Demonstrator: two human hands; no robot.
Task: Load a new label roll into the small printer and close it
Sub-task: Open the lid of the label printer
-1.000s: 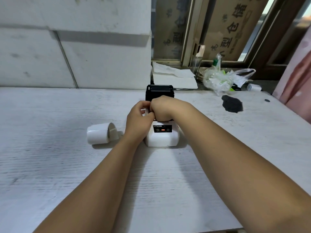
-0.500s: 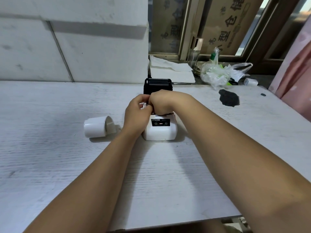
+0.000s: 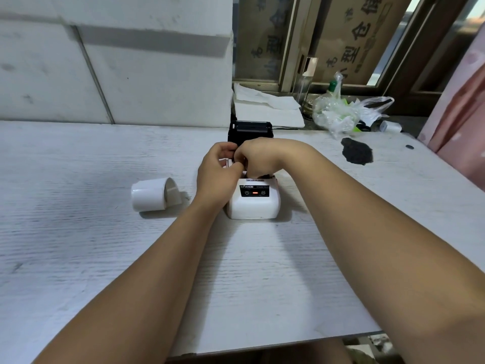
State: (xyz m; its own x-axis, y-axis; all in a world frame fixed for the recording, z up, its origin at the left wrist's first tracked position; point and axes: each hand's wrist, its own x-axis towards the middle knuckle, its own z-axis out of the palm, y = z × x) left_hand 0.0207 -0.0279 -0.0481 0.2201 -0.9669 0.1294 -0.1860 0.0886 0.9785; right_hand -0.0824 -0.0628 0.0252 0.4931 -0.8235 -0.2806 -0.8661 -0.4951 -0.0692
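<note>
While both forearms reach in from the near table [image 3: 78, 258] edge, the small white printer [image 3: 253, 203] sits mid-table with its black lid [image 3: 250, 130] standing open behind. The left hand [image 3: 217, 174] and right hand [image 3: 258, 160] meet over the open compartment, fingers curled together; a sliver of white and red shows between them, but what either hand grips cannot be made out, and the compartment itself is hidden. A white label roll [image 3: 154, 194] lies on its side just left of the printer, apart from it. Farther back, a crumpled plastic bag [image 3: 341, 111] rests by the window.
</note>
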